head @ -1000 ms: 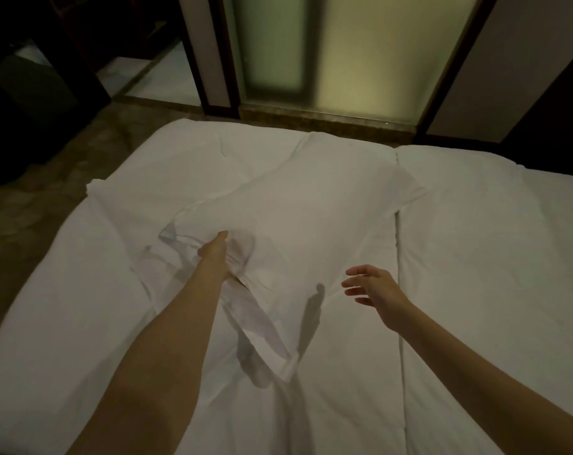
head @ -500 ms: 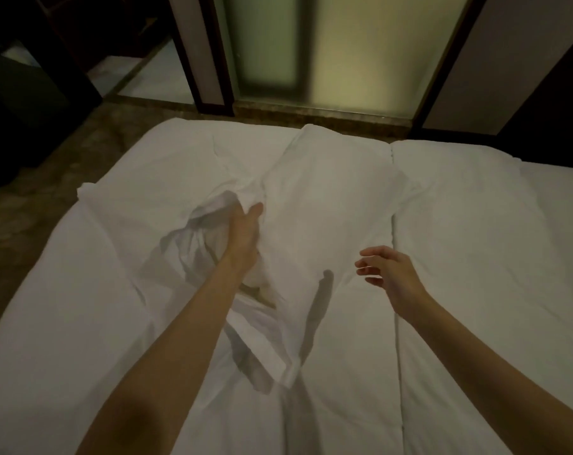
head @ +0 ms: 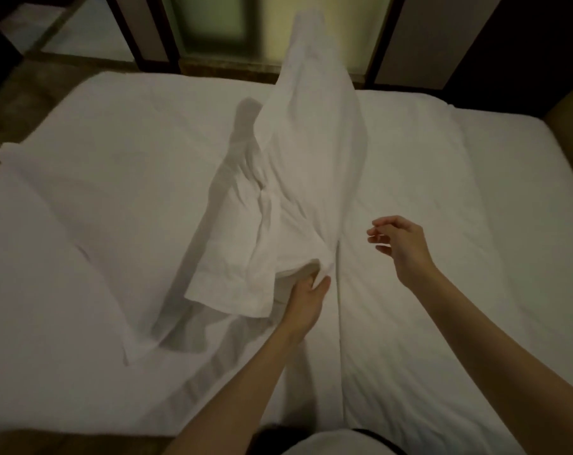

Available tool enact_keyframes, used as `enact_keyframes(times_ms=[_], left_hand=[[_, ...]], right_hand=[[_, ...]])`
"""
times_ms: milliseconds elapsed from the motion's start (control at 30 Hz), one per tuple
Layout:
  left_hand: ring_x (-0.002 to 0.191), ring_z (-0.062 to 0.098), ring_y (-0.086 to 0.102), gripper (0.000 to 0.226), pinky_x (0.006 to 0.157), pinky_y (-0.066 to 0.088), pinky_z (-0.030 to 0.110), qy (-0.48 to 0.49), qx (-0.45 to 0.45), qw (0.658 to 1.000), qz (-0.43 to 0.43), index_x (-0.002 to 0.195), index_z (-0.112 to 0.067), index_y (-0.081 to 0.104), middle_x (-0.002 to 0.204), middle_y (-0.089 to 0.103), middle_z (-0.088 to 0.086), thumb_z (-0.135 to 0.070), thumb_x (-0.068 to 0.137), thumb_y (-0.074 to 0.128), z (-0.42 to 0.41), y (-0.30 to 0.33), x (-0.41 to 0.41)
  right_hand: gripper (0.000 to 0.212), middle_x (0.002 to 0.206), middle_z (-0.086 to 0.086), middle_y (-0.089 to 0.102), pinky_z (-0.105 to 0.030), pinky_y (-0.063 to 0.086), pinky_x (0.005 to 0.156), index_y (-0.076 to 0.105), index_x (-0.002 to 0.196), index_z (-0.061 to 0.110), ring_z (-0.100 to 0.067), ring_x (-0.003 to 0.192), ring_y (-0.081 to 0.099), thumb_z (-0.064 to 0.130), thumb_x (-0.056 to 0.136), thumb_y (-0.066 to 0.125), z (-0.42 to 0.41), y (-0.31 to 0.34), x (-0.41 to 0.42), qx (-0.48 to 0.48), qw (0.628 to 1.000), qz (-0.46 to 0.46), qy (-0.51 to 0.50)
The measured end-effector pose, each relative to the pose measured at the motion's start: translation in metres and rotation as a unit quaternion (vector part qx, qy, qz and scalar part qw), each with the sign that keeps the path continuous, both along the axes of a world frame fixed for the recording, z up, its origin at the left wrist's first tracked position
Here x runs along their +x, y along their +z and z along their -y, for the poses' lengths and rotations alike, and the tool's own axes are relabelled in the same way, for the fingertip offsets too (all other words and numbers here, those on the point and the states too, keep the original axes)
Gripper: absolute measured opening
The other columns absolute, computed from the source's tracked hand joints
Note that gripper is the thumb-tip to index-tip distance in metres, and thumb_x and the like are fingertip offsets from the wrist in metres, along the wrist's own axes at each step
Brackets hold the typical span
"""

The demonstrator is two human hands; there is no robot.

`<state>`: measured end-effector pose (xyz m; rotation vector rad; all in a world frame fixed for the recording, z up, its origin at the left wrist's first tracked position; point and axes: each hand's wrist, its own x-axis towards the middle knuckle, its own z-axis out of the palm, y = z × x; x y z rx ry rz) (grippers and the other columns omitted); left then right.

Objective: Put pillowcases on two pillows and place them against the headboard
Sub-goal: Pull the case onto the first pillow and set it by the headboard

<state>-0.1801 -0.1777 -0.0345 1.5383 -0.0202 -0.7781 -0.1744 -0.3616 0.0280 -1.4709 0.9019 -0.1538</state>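
Observation:
A white pillow in a loose white pillowcase [head: 311, 133] stands tilted up over the middle of the bed, its far end raised in front of the window. My left hand [head: 306, 298] grips the near end, fingers tucked into the pillowcase opening; the open hem [head: 226, 290] hangs loose to the left of that hand. My right hand [head: 400, 241] hovers to the right of the pillow with fingers spread, touching nothing. A flat white pillow or cloth [head: 91, 205] lies on the left part of the bed.
The white bed [head: 443, 257] has a seam running down its middle. Behind it is a frosted window with dark frames [head: 219, 24]. A brown floor [head: 19, 83] shows at far left, and a dark edge [head: 567, 103] at far right.
My left hand pulled back toward me and lifted the pillow, so it went from lying flat to standing on end. The right hand rose slightly. The camera drew back.

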Motion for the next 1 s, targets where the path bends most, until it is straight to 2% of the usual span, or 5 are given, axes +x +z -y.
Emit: enact_keyframes(times_ms=[167,367,733,867,1000], left_hand=[[0.121,0.018,0.054,0.033,0.099,0.039,0.02,-0.034,0.061,0.998,0.002,0.126,-0.003,0.055,0.129,0.06,0.006,-0.017,0.097,0.047,0.034,-0.014,-0.049],[0.053,0.017,0.035,0.044,0.064,0.03,0.032,-0.098,0.221,0.97,0.033,0.055,-0.017,0.03,0.053,0.033,0.0,-0.022,0.094,0.051,0.098,-0.019,-0.127],[0.122,0.026,0.049,0.043,0.099,0.037,0.033,-0.254,0.33,0.904,0.094,0.128,-0.004,0.051,0.132,0.054,0.009,-0.032,0.097,0.04,0.151,0.026,-0.184],[0.078,0.027,0.064,0.03,0.064,0.046,0.034,-0.267,0.316,0.893,0.176,0.071,-0.014,0.055,0.093,0.068,0.017,-0.029,0.092,0.041,0.154,0.045,-0.172],[0.065,0.02,0.071,0.027,0.074,0.058,0.042,-0.152,0.256,0.944,0.142,0.087,-0.009,0.067,0.081,0.073,0.007,-0.024,0.089,0.045,0.164,0.044,-0.139]], right_hand=[[0.024,0.074,-0.006,0.066,-0.028,0.045,0.067,0.063,0.076,0.014,-0.018,0.067,0.062,-0.002,0.086,0.048,0.047,-0.012,-0.061,-0.009,0.999,-0.028,-0.018],[0.023,0.075,-0.006,0.066,-0.028,0.045,0.067,0.063,0.077,0.014,-0.018,0.068,0.062,-0.002,0.086,0.048,0.125,-0.02,-0.148,-0.008,0.999,-0.041,-0.02],[0.021,0.077,-0.005,0.066,-0.027,0.044,0.065,0.061,0.077,0.015,-0.018,0.067,0.062,-0.002,0.083,0.051,0.178,-0.052,-0.22,0.041,0.996,-0.08,0.011],[0.018,0.081,-0.003,0.067,-0.027,0.045,0.066,0.062,0.08,0.016,-0.016,0.068,0.063,0.001,0.082,0.053,0.175,-0.058,-0.212,0.055,0.995,-0.083,0.013],[0.014,0.092,-0.004,0.065,-0.031,0.047,0.07,0.062,0.088,0.016,-0.016,0.073,0.062,0.004,0.083,0.056,0.172,-0.065,-0.194,0.064,0.994,-0.087,0.004]])
